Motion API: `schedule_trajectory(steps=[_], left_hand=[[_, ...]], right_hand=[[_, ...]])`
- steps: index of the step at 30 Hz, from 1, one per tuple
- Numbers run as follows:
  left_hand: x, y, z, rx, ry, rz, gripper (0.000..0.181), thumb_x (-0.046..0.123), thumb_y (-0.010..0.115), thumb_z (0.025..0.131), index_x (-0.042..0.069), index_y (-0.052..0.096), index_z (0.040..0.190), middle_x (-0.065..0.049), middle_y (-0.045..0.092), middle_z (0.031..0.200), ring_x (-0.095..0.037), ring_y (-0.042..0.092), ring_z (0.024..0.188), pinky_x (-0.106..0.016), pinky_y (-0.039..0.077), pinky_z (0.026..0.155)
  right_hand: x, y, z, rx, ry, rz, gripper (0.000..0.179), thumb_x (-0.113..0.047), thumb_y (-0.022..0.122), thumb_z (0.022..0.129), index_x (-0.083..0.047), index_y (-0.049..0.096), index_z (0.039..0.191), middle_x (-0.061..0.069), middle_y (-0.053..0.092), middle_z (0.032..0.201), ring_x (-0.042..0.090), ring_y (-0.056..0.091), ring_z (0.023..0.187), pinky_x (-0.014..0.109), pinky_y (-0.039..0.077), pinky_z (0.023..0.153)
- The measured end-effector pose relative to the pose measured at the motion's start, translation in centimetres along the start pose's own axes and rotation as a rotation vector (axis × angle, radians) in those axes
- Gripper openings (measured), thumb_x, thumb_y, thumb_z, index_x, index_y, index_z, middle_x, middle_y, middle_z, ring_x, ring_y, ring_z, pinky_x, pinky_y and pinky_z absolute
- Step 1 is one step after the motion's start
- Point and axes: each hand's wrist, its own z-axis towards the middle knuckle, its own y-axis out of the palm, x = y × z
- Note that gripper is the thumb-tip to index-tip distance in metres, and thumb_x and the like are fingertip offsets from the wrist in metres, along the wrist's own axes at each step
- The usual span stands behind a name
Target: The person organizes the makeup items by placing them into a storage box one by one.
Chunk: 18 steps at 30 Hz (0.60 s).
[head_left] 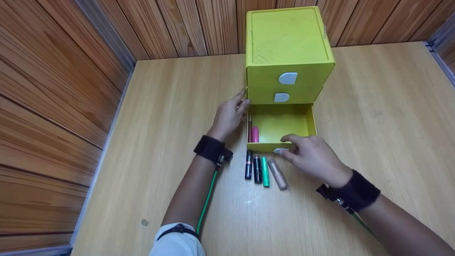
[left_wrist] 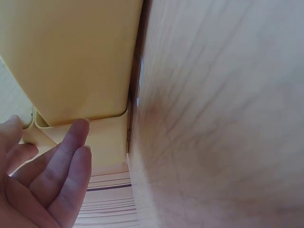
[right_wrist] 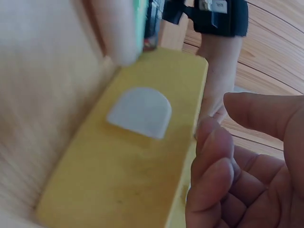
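A yellow drawer cabinet [head_left: 289,39] has its bottom drawer [head_left: 280,122] pulled out. Inside, along the left wall, lie a pink tube [head_left: 255,134] and a thin brown stick [head_left: 250,129]. My left hand [head_left: 228,115] is at the cabinet's left side, its fingers extended by the casing edge. At the drawer's front, my right hand [head_left: 314,156] hovers with thumb near the white pull tab [right_wrist: 141,113] and index finger over the rim. The right wrist view shows nothing between thumb and fingers, and the tab apart from them.
Before the drawer lie two black cosmetic tubes [head_left: 248,164], a green tube [head_left: 265,172] and a mauve-grey tube [head_left: 278,174]. Two drawers with white tabs [head_left: 288,78] are closed above. Wood-panelled walls [head_left: 185,28] border the wooden table [head_left: 384,124] behind and at left.
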Motion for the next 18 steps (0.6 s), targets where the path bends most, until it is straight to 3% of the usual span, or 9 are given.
schedule_trajectory(steps=[5,9,14,18], left_hand=[[-0.1,-0.1,0.0,0.004,0.01,-0.013,0.057,0.041,0.047,0.101,0.022,0.032,0.152,-0.006,0.068,0.112,-0.019,0.067,0.073,-0.029,0.049,0.052],[-0.2,-0.1,0.0,0.011,0.016,-0.015,0.058,0.042,0.047,0.101,0.02,0.033,0.152,-0.004,0.068,0.102,-0.018,0.067,0.075,-0.029,0.049,0.053],[-0.3,0.0,0.0,0.004,0.018,-0.018,0.058,0.041,0.047,0.101,0.02,0.032,0.153,-0.005,0.068,0.107,-0.018,0.067,0.074,-0.03,0.049,0.052],[-0.2,0.0,0.0,0.011,0.021,-0.004,0.058,0.042,0.047,0.101,0.02,0.033,0.152,-0.007,0.068,0.112,-0.017,0.067,0.074,-0.029,0.049,0.053]], right_hand=[[0.2,1.2,-0.9,0.007,-0.051,-0.029,0.028,-0.02,0.075,0.087,-0.006,0.07,0.111,-0.007,0.059,0.065,0.005,0.045,0.047,0.024,0.038,0.04],[0.3,2.0,-1.3,-0.061,-0.048,-0.05,0.036,-0.021,0.075,0.087,-0.006,0.067,0.119,-0.01,0.057,0.063,0.004,0.045,0.046,0.024,0.038,0.04],[0.3,2.9,-1.5,-0.171,0.002,-0.047,0.05,-0.024,0.074,0.086,-0.004,0.059,0.13,-0.012,0.052,0.059,0.005,0.045,0.045,0.026,0.039,0.041],[0.5,3.6,-1.5,-0.207,0.01,-0.043,0.055,-0.025,0.075,0.085,-0.006,0.055,0.133,-0.01,0.053,0.062,0.007,0.048,0.049,0.027,0.042,0.043]])
